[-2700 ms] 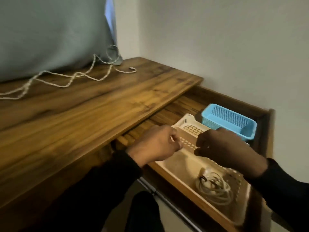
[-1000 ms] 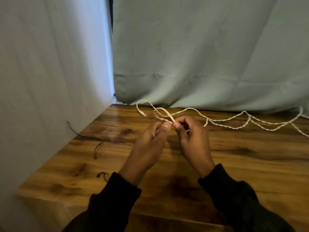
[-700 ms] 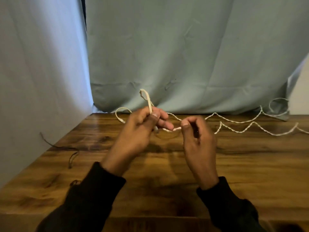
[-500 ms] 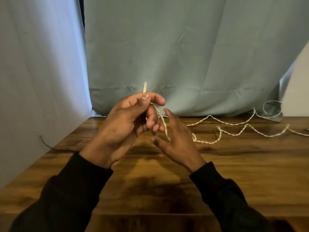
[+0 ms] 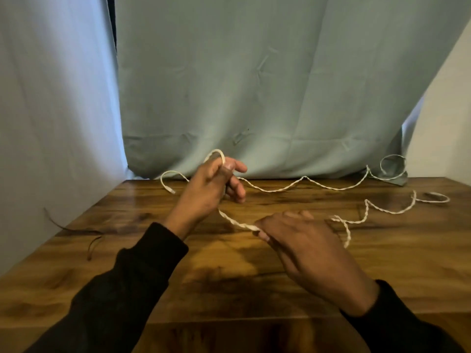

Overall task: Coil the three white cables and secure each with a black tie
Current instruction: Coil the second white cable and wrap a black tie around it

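Wooden table (image 5: 254, 289), curtain (image 5: 254, 85) behind. Left hand (image 5: 209, 189) pinched loop of white cable (image 5: 305, 184); right hand (image 5: 305, 245) gripped a stretch lower down, rest snaking across tabletop. Black ties (image 5: 76, 230) lay near left edge.

One white cable (image 5: 305, 180), two black ties (image 5: 74, 229).

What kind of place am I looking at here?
Probably a room at home, or a makeshift recording corner: a wooden table stands against a draped pale cloth, with a plain wall at right. A white cable trails across the table.
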